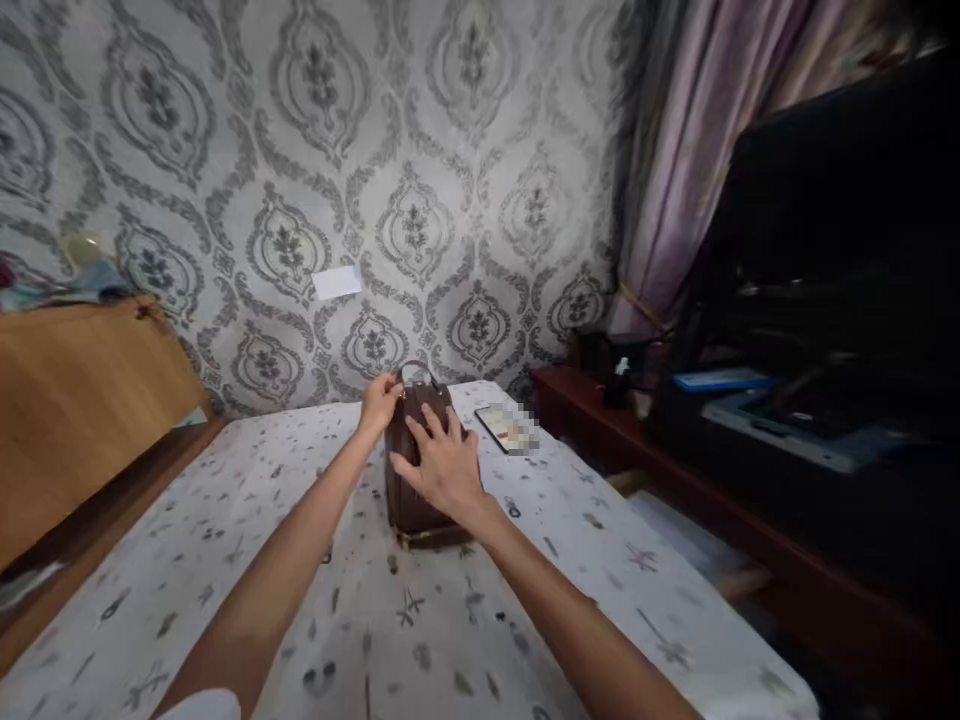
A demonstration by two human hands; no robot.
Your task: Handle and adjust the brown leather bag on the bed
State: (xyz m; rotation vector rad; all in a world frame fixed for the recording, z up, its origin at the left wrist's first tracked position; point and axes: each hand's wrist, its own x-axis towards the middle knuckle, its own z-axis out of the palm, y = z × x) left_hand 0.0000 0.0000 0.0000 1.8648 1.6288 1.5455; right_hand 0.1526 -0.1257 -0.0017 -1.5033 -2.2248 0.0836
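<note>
Where the middle of the frame is reached, a brown bag is seen on a table covered with a white patterned cloth, its curved handle pointed toward the top of the frame. By the left hand, which is brought in from the lower left, the bag's upper left edge is gripped beside the foot of the handle; the fingers are drawn narrow there (whether a zip pull is pinched between them is too small to be told). By the right hand, reached in from the lower right, nothing is clasped: the fingers are spread wide and laid over the front of the bag, so that much of it is hidden.

Just right of the bag, a phone is laid on the cloth, its right part blurred by blocks. At the lower left edge, a white sleeve is shown on the left arm. Behind the table, the upper frame is filled by a wall papered in grey ornament, on which a small white card is placed left of centre. A wooden board is seen at the left, and a purplish curtain is hung at the upper right, above a dark red cabinet.
</note>
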